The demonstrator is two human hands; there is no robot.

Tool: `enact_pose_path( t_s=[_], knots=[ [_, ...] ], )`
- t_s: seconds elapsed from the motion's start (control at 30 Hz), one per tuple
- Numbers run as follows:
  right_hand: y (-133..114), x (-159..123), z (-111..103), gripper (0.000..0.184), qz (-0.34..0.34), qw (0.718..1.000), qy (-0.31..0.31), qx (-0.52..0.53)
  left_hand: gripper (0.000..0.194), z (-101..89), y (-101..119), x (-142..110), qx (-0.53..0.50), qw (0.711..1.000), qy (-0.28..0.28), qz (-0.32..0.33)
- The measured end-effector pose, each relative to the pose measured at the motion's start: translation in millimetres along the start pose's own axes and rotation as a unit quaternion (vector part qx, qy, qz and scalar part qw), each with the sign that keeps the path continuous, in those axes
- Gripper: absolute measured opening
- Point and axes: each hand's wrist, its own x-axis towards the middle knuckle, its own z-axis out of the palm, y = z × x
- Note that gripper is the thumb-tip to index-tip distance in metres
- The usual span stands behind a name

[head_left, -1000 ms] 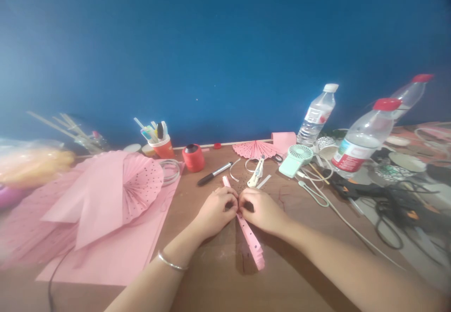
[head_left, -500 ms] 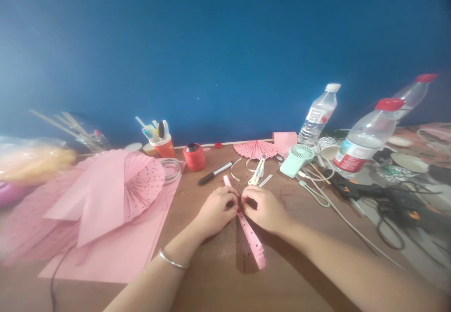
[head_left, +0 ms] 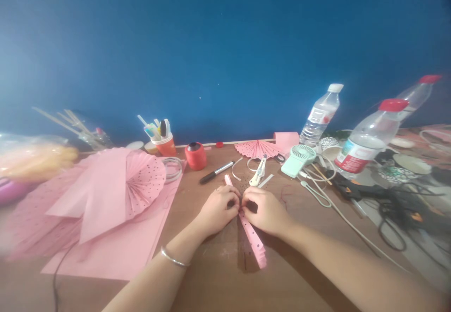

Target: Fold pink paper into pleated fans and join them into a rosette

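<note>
A narrow strip of pleated pink paper (head_left: 254, 242) with dark dots lies folded together on the brown table, slanting from upper left to lower right. My left hand (head_left: 221, 208) and my right hand (head_left: 262, 208) meet at its middle, fingertips pinched on it from both sides. Whether a thread or anything else small is between the fingertips I cannot make out. Just beyond the hands rests a white utility knife (head_left: 259, 171), beside small dark specks. A black marker (head_left: 216, 172) lies to the upper left of the hands.
Pink sheets and opened dotted paper fans (head_left: 146, 185) pile up at left. Behind stand a cup of pens (head_left: 165, 146) and a red container (head_left: 195, 157). At right are a mint handheld fan (head_left: 298, 160), plastic bottles (head_left: 366, 143), cables and a black glue gun (head_left: 347, 187).
Both hands keep their pinch on the pleated paper, with barely any finger movement. The whole view has shifted very slightly.
</note>
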Motion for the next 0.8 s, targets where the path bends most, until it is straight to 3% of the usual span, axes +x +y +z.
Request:
enact_pose_path(
  t_s=[0.33, 0.8],
  knots=[
    [3.8, 1.6, 4.5, 0.014, -0.009, 1.0, -0.008, -0.003, 0.012, -0.5, 1.1, -0.9, 0.001, 1.0, 0.0, -0.004],
    [0.7, 2.8, 1.0, 0.014, 0.031, 0.999, -0.014, 0.022, 0.012, 0.1, 0.0, 0.2, 0.0, 1.0, 0.0, -0.001]
  ],
)
